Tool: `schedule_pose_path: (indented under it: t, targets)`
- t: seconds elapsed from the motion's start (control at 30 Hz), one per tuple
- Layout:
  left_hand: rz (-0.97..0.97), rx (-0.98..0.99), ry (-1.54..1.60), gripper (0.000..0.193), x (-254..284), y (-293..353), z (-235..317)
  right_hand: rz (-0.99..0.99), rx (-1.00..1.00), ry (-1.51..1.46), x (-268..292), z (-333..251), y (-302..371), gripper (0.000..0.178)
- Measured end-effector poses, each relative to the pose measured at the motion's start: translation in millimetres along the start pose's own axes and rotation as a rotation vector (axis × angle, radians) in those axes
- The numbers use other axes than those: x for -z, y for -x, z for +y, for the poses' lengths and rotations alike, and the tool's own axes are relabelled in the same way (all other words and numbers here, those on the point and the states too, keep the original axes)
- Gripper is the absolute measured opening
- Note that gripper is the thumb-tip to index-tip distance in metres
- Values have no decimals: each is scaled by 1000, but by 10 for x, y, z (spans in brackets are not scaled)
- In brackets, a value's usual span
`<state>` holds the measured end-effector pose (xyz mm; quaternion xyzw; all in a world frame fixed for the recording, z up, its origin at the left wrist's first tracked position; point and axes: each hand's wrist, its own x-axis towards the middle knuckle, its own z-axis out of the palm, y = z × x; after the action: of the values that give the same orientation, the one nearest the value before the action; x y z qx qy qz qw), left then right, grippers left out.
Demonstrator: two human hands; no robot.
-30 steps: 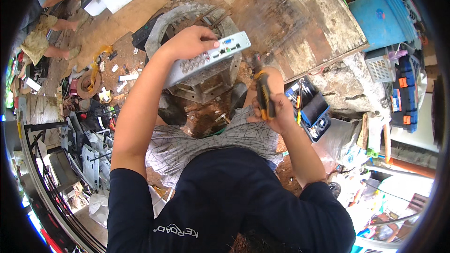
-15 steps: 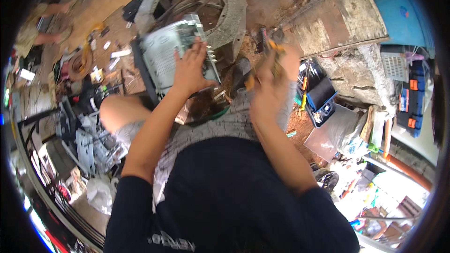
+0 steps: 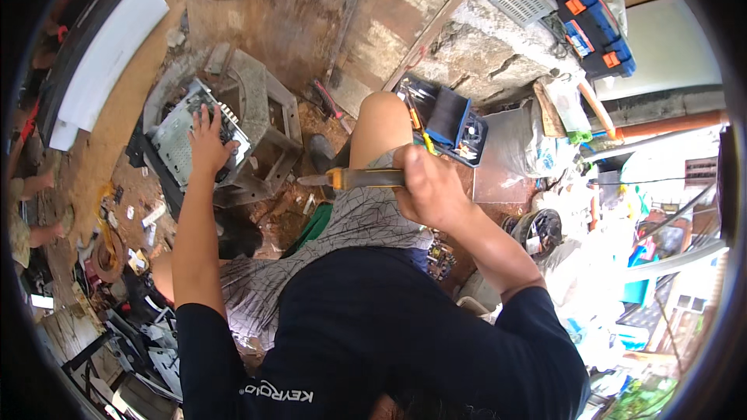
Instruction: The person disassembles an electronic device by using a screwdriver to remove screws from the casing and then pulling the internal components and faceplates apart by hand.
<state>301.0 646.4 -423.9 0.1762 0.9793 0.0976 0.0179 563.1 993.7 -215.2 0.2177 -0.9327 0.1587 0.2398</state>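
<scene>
Head view: your left hand (image 3: 206,142) lies palm down on the silver metal case (image 3: 173,145), fingers spread wide and pressing flat rather than curled around anything. The case sits to the left of the picture's middle, on the grey ring-shaped stand (image 3: 274,105) in front of your knees. It lies askew to you: the edge lined with connectors faces the upper right and slants from upper left down to lower right. Your hand covers part of the top, so you cannot tell its long axis for sure. A black panel (image 3: 161,177) shows along its lower left side.

Your right hand (image 3: 428,187) is closed in a fist around the rear of the yellow-and-black hand tool (image 3: 362,179). The tool's long axis runs almost level across the picture, its grey tip pointing left, toward the stand, and well apart from the case. It appears over your right thigh; whether it touches your shorts (image 3: 342,222) cannot be told. The open tool kit (image 3: 481,140) lies beyond your right hand, and a red-handled tool (image 3: 330,101) lies near the stand's right side.
</scene>
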Motion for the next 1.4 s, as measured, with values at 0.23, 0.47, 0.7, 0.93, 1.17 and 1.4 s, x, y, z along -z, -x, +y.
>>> schedule_pose_path:
  t: [0.23,0.47,0.7,0.93,1.17,1.4]
  targets:
    - [121,53,249,76,100,235,-303,-39,117,22,-17,-92,-241,89]
    - [-23,-222,1444,63,1739,1258,1549,-167,179,-3,-219,-91,-393,75]
    - [113,-180,1513,31,1706,1497,2011,-236,296,68,-374,-120,-497,70]
    - [134,-149,1369,28,1760,1500,1960,-267,310,96,-402,-98,-558,70]
    - [74,-94,1614,29,1629,1490,1881,-303,391,179,-320,-97,-672,69]
    - [-148,74,1843,33,1602,1486,1756,-354,488,283,-94,-171,-871,66]
